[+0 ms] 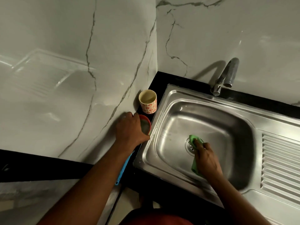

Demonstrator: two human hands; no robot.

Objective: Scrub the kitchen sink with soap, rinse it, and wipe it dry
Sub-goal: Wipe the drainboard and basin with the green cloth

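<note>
Fingers (197, 142) of my right hand (206, 157) press down flat on a green scrub pad (194, 167), pinning it to the floor of the basin rather than curling round it; the pad shows past the fingertips at 11 o'clock and again below the palm at 7 o'clock. From where I watch, it lies partly over the drain (189, 146), covering that fitting's 3 o'clock side. My left hand (129, 127) sits well apart, at 9 o'clock of the basin, on the black counter (160, 78), with its fingers wrapped over a small red-rimmed round container (146, 125); I cannot tell how firmly they grip it. Just beyond that container, toward 12 o'clock, stands a cream cup (148, 101) with a red flower pattern, upright, close to the corner where the two marble walls (65, 62) meet. A blue strip-like object (125, 168) lies along the counter edge under my left forearm; what it is I cannot make out. The stainless steel sink (211, 111) looks shiny, with a ribbed draining board (279, 163) at its 3 o'clock side. A metal tap (225, 75) rises at the basin's 1 o'clock, its spout curving down, and I see no water falling from it.
</note>
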